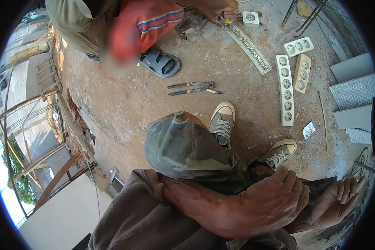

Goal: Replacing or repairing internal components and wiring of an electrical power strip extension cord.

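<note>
My left hand (pixel 277 193) is closed over my knee in camouflage trousers (pixel 187 146), its fingers curled under; what they hold, if anything, is hidden. Beyond it, my right hand (pixel 335 202) is turned palm up. Its fingers are loosely bent and the thumb stands apart; nothing shows in the palm. On the ground ahead lie orange-and-black handled pincers (pixel 189 88). Farther right are a long white power strip (pixel 286 91), a short white strip (pixel 298 46) and a yellowed strip (pixel 302 73). Neither of my hands touches these.
A crouching co-worker's hand (pixel 216 14) is at an opened power strip (pixel 250 48) with brass contacts. A single white socket (pixel 250 19) lies beside it. Grey panels (pixel 354 91) lean at the right. A paper scrap (pixel 308 130) lies near my shoe (pixel 279 154).
</note>
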The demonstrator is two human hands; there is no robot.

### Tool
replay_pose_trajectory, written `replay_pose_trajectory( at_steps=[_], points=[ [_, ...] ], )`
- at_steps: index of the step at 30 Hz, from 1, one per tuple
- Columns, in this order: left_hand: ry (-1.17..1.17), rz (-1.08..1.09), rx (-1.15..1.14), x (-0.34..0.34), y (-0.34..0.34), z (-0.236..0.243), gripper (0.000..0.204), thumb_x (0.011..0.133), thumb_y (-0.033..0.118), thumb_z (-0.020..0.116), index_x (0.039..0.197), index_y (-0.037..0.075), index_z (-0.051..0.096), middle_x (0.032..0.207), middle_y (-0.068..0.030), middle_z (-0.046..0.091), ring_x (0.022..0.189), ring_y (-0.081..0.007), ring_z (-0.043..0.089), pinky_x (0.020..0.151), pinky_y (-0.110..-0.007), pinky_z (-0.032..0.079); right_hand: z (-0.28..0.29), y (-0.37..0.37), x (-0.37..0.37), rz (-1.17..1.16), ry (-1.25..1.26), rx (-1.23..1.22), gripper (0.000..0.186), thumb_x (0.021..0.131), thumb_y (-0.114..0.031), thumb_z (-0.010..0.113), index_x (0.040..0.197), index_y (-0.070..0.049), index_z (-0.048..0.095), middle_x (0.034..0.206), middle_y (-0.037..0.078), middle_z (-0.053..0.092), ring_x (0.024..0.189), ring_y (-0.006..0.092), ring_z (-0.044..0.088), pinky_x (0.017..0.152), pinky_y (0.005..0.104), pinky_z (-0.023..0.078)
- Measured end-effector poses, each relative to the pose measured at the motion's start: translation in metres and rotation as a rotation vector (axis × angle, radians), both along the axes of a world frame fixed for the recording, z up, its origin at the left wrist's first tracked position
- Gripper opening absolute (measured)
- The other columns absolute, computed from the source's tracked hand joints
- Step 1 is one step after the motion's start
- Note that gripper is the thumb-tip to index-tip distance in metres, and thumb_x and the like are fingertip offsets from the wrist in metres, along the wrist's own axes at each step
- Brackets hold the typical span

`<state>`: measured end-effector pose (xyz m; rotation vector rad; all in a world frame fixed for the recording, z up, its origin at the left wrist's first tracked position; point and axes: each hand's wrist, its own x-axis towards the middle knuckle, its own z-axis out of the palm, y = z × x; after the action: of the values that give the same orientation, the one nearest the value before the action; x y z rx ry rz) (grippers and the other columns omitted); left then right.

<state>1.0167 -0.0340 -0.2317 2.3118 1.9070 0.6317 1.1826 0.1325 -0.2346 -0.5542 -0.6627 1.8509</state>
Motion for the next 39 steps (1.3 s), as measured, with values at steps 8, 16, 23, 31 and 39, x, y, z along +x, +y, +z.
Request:
replay_pose_trajectory(
  at_steps=[8, 16, 23, 31, 39],
  points=[
    [-0.046, 0.033, 0.038, -0.005, -0.001, 0.005, 0.048, 0.077, 0.02, 0.052, 0.113, -0.01, 0.044, 0.105, -0.0178, 0.056, 0.091, -0.0274, 0.058, 0.085, -0.044, 0.05, 0.001, 0.002, 0.008, 0.06, 0.006, 0.007, 0.036, 0.097, -0.004, 0.04, 0.127, 0.011, 0.028, 0.088, 0.008, 0.04, 0.066, 0.0104, 0.038, 0.06, 0.0251, 0.037],
    [-0.049, 0.054, 0.062, -0.003, -0.002, 0.005, 0.047, 0.077, 0.02, 0.052, 0.113, -0.01, 0.044, 0.105, -0.0174, 0.056, 0.091, -0.0267, 0.058, 0.085, -0.043, 0.051, 0.001, -0.002, 0.001, -0.01, 0.058, -0.008, 0.036, 0.095, -0.001, 0.041, 0.126, 0.014, 0.029, 0.088, 0.009, 0.038, 0.066, 0.0107, 0.039, 0.059, 0.025, 0.036],
    [0.166, -0.019, -0.018, 0.002, -0.003, 0.001, 0.051, 0.076, 0.02, 0.053, 0.115, -0.011, 0.042, 0.108, -0.0169, 0.054, 0.092, -0.0276, 0.058, 0.087, -0.043, 0.05, 0.0, -0.001, 0.004, 0.001, 0.064, -0.006, 0.037, 0.095, 0.0, 0.041, 0.126, 0.015, 0.029, 0.089, 0.009, 0.038, 0.065, 0.0106, 0.039, 0.059, 0.0244, 0.036],
    [-0.262, 0.029, -0.25, -0.001, 0.019, 0.014, 0.038, 0.081, 0.023, 0.05, 0.103, -0.007, 0.058, 0.083, -0.012, 0.059, 0.077, -0.0222, 0.053, 0.07, -0.039, 0.041, 0.001, -0.002, 0.002, 0.0, 0.08, -0.018, 0.036, 0.095, 0.0, 0.041, 0.126, 0.015, 0.03, 0.088, 0.009, 0.038, 0.065, 0.0102, 0.039, 0.059, 0.0241, 0.036],
    [-0.257, 0.042, -0.305, 0.0, 0.022, 0.014, 0.035, 0.083, 0.022, 0.049, 0.101, -0.007, 0.059, 0.077, -0.0086, 0.059, 0.074, -0.0205, 0.052, 0.067, -0.035, 0.038, 0.0, 0.004, 0.011, 0.034, 0.052, -0.026, 0.038, 0.095, -0.001, 0.042, 0.128, 0.014, 0.029, 0.088, 0.008, 0.038, 0.065, 0.01, 0.039, 0.059, 0.0241, 0.036]
  ],
)
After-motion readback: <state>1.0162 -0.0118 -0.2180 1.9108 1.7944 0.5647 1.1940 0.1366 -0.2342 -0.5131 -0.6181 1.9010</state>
